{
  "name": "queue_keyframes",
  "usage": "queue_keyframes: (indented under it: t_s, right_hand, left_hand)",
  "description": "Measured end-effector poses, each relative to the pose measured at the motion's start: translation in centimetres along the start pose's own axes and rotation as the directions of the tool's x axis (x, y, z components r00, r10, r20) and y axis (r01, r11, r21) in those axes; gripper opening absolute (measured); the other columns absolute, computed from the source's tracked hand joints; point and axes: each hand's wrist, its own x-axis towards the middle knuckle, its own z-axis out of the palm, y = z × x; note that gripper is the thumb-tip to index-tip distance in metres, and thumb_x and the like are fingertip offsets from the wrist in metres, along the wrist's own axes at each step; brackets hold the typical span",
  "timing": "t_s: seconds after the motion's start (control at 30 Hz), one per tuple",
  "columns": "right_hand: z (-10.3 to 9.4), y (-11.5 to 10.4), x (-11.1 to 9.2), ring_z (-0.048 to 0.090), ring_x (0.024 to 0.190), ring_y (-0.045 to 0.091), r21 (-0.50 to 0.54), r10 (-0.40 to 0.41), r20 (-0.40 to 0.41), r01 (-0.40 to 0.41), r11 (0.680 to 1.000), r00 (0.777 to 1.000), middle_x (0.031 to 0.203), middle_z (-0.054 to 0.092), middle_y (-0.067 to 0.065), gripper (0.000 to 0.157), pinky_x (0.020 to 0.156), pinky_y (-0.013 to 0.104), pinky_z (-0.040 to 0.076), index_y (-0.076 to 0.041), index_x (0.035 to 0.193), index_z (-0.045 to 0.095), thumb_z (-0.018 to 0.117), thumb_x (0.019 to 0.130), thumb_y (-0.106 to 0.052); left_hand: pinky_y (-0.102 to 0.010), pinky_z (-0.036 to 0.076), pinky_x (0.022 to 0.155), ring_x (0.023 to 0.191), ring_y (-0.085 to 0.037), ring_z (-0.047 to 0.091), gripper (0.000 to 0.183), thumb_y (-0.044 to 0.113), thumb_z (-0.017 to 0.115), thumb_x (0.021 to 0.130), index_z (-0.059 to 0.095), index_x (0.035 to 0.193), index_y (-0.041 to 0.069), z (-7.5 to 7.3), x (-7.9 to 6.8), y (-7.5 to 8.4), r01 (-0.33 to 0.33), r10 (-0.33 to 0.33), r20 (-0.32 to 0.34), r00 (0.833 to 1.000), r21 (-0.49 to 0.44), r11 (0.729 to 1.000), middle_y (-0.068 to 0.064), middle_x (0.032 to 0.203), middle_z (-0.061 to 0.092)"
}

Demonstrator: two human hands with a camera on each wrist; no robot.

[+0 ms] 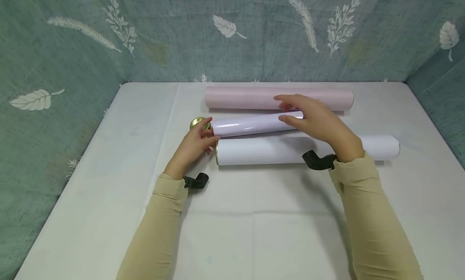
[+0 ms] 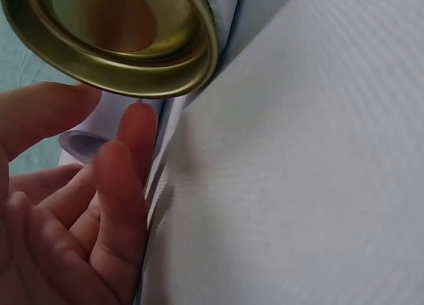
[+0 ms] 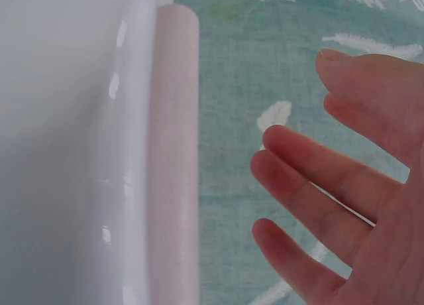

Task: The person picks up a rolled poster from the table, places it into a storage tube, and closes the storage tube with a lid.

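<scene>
A white tube [image 1: 261, 151] with a gold metal end [image 2: 152, 79] lies nearest the person. Just behind it is a glossy pale lilac roll [image 1: 250, 125], its hollow end [image 2: 79, 144] facing left. My left hand [image 1: 196, 145] is at the left ends of both, fingers spread around the roll's end and the thumb by the gold rim. A round gold lid [image 1: 196, 122] is partly hidden behind that hand. Above the roll's right part hovers my right hand [image 1: 316, 120], fingers apart and slightly bent, with nothing in its grasp; it hides the roll's right end.
At the back, a pale pink tube [image 1: 243, 97] lies roughly parallel to the others. A white cloth covers the table [image 1: 232, 235]. Green leaf-patterned fabric [image 1: 174, 38] hangs behind and along both sides. Each wrist carries a black camera mount [image 1: 197, 180].
</scene>
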Motion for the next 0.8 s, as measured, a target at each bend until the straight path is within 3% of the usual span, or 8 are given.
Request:
queue_keyframes:
  t_s: [0.3,0.47,0.63,0.8]
  right_hand:
    - [-1.9,-0.1,2.4,0.048,0.107,0.020,-0.111,0.026,0.090,-0.016,0.994,0.996,0.119,0.052,0.004,0.050,0.086,0.041,0.038,-0.024,0.135,0.038,0.054,0.088,-0.035]
    - [-1.9,0.3,3.7,0.047,0.108,0.022,-0.154,0.035,0.120,-0.016,0.988,0.992,0.122,0.050,0.005,0.050,0.086,0.042,0.037,-0.022,0.134,0.038,0.053,0.089,-0.035]
    - [-1.0,1.4,5.0,0.042,0.116,0.022,-0.066,0.060,0.135,-0.051,0.996,0.989,0.126,0.048,0.005,0.052,0.091,0.043,0.034,-0.023,0.135,0.038,0.052,0.088,-0.039]
    - [-0.1,2.4,6.3,0.037,0.121,0.024,-0.018,0.096,0.163,-0.095,0.995,0.982,0.132,0.043,0.006,0.055,0.096,0.045,0.029,-0.022,0.136,0.036,0.052,0.088,-0.042]
  left_hand:
    - [-0.030,0.047,0.053,0.069,-0.020,0.056,0.064,0.019,0.064,0.083,0.031,0.137,0.014,0.3,-0.1,0.3,-0.020,0.021,-0.008,1.000,0.140,0.990,-0.011,0.101,0.056]
    - [-0.031,0.047,0.053,0.073,-0.021,0.056,0.055,0.022,0.066,0.081,0.040,0.129,0.015,0.2,-0.1,0.5,-0.033,0.041,-0.032,0.999,0.211,0.977,-0.008,0.100,0.055]
    - [-0.030,0.048,0.056,0.088,-0.018,0.055,0.052,0.029,0.068,0.079,0.045,0.124,0.016,0.2,-0.2,0.3,-0.042,0.065,-0.066,0.996,0.295,0.955,-0.004,0.116,0.050]
    - [-0.030,0.049,0.059,0.093,-0.015,0.056,0.053,0.034,0.069,0.078,0.044,0.122,0.018,0.1,-0.5,0.2,-0.026,0.040,-0.053,0.998,0.244,0.970,-0.002,0.112,0.054]
